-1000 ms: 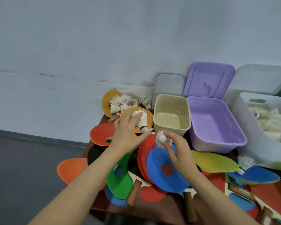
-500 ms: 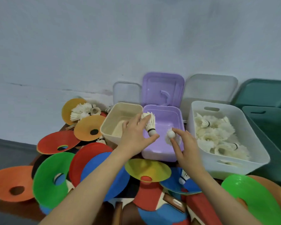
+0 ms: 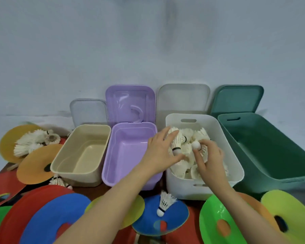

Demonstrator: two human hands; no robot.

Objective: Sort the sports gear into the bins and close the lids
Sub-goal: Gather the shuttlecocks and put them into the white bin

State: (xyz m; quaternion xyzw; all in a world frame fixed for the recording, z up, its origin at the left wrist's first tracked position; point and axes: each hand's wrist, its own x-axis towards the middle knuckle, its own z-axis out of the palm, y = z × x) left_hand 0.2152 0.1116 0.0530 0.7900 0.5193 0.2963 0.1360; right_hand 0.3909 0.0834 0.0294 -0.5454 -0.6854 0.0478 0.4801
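Both hands have moved from the purple bin [image 3: 130, 152] to over the white bin [image 3: 192, 189]; left hand [image 3: 158, 152] fingers and right hand [image 3: 209, 159] fingers each grip one shuttlecock

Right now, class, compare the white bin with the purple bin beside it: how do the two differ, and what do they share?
The white bin holds a heap of shuttlecocks; the purple bin shows only its bare floor. The white bin has slot handles cut in its walls; none show on the purple bin. Both hands are over the white bin, none over the purple bin. Both bins are open, each with a lid propped against the wall behind it.
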